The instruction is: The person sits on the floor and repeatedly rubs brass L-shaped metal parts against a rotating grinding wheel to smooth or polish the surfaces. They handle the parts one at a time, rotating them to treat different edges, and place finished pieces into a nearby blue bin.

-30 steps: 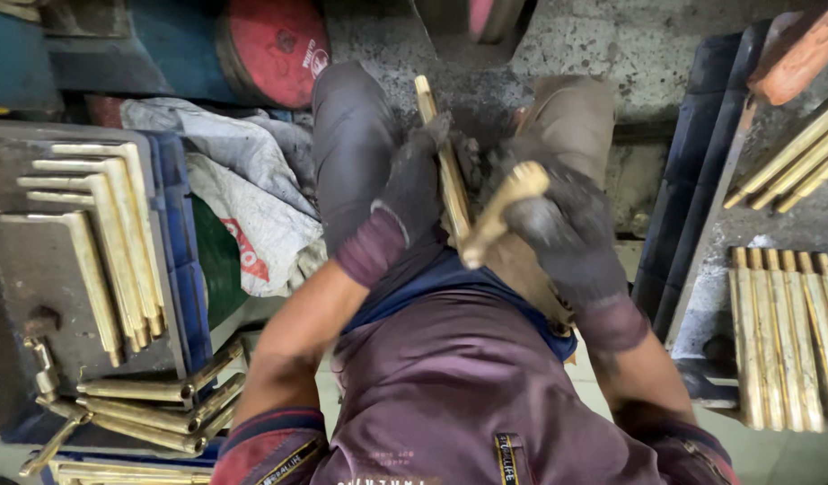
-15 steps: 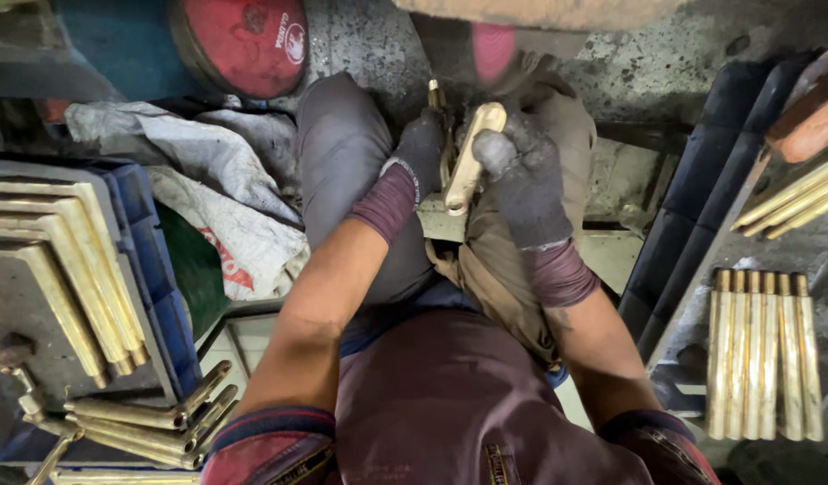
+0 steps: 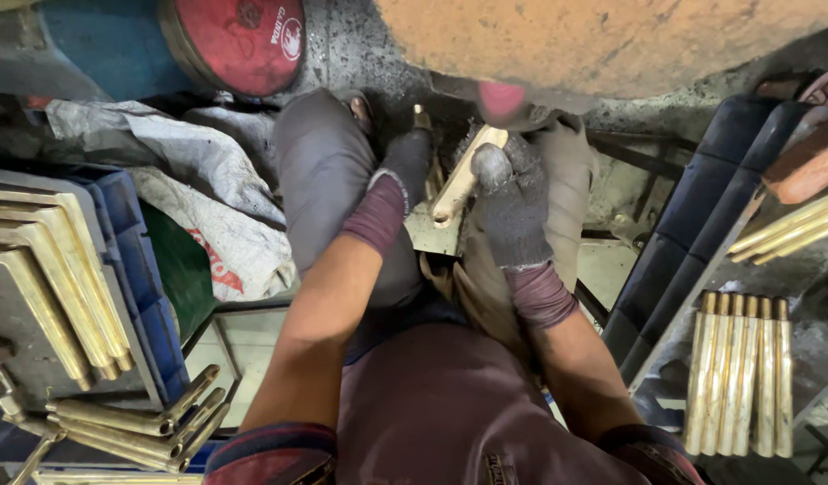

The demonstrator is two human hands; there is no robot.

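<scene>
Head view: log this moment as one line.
left hand: gloved, touching brass rod | right hand: gloved, gripping brass rod | rod tilted, over lap | brass rods in row at person's right

Dim workshop light from above, brass rods (image 3: 742, 373) glinting at right, top edge blurred, corners stretched by wide-angle.

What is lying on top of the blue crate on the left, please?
On the blue crate lie long brass bars, side by side, angled. The crate's inside is covered by them, so it cannot be seen.
</scene>
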